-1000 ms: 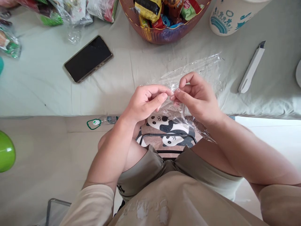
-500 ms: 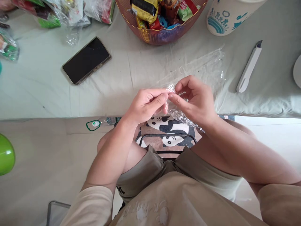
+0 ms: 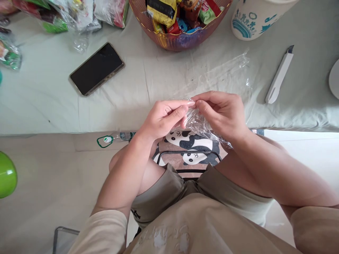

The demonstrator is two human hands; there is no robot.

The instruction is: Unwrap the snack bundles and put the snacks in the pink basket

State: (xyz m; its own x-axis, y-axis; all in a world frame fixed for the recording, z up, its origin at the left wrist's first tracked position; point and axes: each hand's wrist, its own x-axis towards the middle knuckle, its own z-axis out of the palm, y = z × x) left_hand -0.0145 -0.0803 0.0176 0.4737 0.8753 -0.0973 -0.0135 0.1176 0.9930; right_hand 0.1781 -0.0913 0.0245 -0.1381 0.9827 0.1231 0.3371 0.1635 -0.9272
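A clear plastic bag (image 3: 225,76) lies crumpled over the near edge of the table, and part of it hangs down between my hands. My left hand (image 3: 162,118) pinches the bag's edge with thumb and fingers. My right hand (image 3: 221,113) meets it fingertip to fingertip and pinches the same edge. Both hands hover just in front of the table edge, above my lap.
On the pale tablecloth (image 3: 53,102) lie a black phone (image 3: 96,68), a white utility knife (image 3: 279,75), a basket of wrapped snacks (image 3: 180,21), a printed cup (image 3: 258,16) and snack bags (image 3: 66,14) at the back left. A green ball (image 3: 7,174) sits at the left.
My right hand's fingers have flattened and closed over the bag's edge, and the loose plastic has gathered in below the hands. The left hand has barely moved.
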